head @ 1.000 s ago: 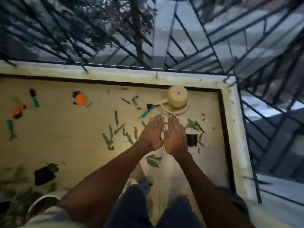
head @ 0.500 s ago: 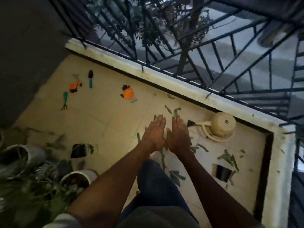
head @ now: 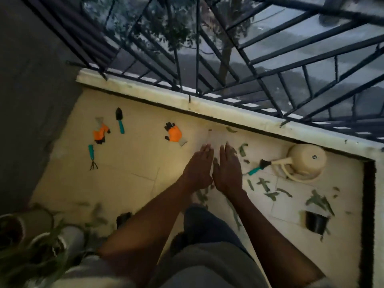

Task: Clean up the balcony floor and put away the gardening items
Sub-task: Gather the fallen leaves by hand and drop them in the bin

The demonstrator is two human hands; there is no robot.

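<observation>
My left hand and my right hand are held out side by side above the balcony floor, fingers straight, holding nothing. Two orange-and-black gloves lie on the tiles: one glove just left of my hands, another glove farther left. A teal-handled trowel and a teal hand rake lie by the far glove. A beige watering can lies to the right, with a teal-handled tool at its spout. Green leaf scraps are scattered on the right.
A small black pot lies on its side at the right. Potted plants crowd the lower left, with another dark pot near them. A raised white kerb and black metal railing bound the floor; a dark wall stands at the left.
The view has swung left and widened, bringing the far gloves and tools into fuller view. My hands stay together, flat and empty.
</observation>
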